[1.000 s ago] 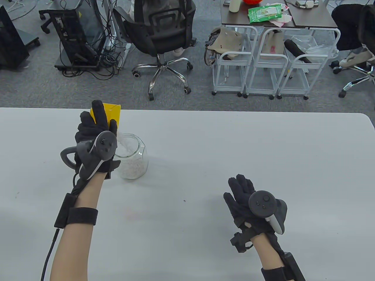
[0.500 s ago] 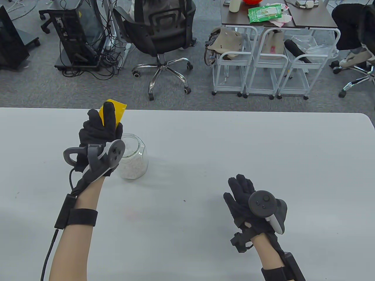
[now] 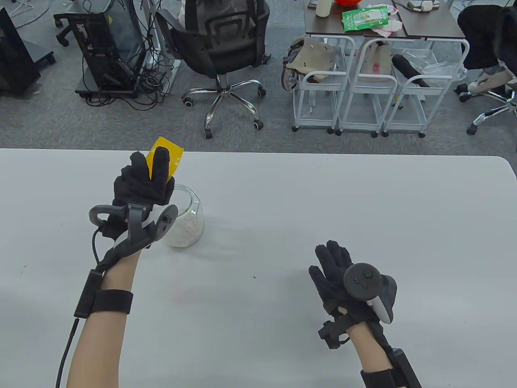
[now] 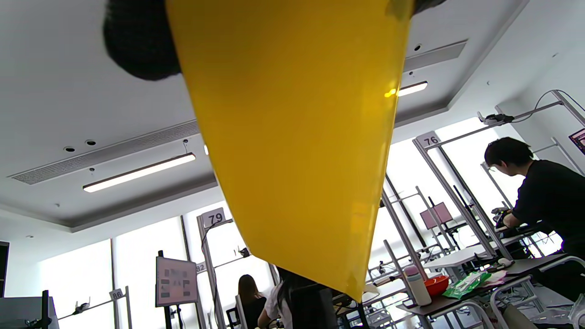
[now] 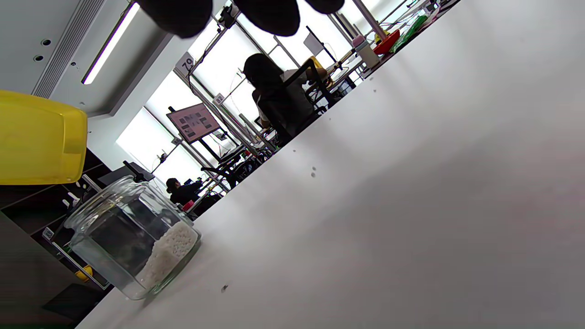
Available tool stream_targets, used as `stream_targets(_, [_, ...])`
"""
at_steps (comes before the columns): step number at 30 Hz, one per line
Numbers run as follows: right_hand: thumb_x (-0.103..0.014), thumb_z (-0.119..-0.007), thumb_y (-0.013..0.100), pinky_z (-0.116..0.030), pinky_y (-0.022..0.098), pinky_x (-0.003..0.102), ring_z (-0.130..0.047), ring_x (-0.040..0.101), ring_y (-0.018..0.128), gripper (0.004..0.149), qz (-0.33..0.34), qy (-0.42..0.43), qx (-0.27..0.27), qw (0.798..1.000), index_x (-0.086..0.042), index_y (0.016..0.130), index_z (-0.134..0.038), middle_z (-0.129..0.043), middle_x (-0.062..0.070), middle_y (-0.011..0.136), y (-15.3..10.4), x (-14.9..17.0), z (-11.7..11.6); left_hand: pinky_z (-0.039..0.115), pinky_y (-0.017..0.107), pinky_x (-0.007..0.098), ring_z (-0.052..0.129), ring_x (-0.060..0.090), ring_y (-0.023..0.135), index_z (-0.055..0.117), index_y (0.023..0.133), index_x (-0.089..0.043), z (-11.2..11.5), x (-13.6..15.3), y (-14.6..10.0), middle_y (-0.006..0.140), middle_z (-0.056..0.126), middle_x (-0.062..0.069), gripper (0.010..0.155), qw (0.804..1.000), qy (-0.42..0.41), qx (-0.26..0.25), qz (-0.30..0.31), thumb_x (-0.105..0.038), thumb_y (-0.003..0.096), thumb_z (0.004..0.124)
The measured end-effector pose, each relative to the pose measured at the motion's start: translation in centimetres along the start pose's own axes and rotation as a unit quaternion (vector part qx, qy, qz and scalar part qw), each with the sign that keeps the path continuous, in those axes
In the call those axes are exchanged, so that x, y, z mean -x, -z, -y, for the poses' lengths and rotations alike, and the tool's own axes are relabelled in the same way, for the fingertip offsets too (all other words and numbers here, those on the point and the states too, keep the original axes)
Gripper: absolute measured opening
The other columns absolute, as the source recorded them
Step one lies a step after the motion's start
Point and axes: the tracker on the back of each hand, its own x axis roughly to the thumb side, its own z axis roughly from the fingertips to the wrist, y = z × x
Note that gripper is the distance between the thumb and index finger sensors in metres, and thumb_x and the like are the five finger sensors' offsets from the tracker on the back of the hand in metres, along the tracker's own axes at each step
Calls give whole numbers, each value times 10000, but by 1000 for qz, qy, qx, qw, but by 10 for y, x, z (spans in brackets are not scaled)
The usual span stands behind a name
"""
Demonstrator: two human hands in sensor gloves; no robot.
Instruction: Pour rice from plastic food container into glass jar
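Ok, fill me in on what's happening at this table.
Someone in sensor gloves is pouring rice. The left hand holds a yellow container tipped above the open mouth of a glass jar, which stands on the table with a layer of white rice in the bottom. No rice can be seen falling right now. The right hand rests apart on the table, fingers spread, holding nothing.
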Motion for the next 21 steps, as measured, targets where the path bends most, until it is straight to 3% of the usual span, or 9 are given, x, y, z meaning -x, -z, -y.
stream_targets(3, [-433,-633,601,-317,692,654,-259,542,1061,655,0,1,0,1000,-102,1151,-503,-344,217,1189,0,1,1,826,510,426,855,359,730,210,1150,-274,0,0,-1,1058,543,253,688,1000,-1,0,1,-540,572,473])
stream_targets(14, [-435,-633,602,-315,692,656,-260,542,1061,657,-1,3,0,1000,-100,1152,-503,-343,217,1189,0,1,1,836,497,422,870,358,715,230,1155,-268,5,15,-2,1053,566,255,688,990,-97,27,-100,-540,574,479])
stream_targets(17, [-435,-632,602,-318,692,654,-259,542,1061,657,-1,4,-1,1000,-100,1151,-502,-340,220,1189,-1,1,1,846,482,419,885,358,700,255,1159,-263,7,21,-2,1047,589,258,688,975,-152,48,-158,-541,575,488])
stream_targets(21, [-435,-632,602,-316,691,657,-258,545,1059,656,-2,8,-3,1000,-100,1151,-502,-339,222,1188,-1,2,1,853,462,420,900,363,678,290,1162,-252,11,29,-3,1039,614,266,686,937,-244,76,-238,-538,576,504])
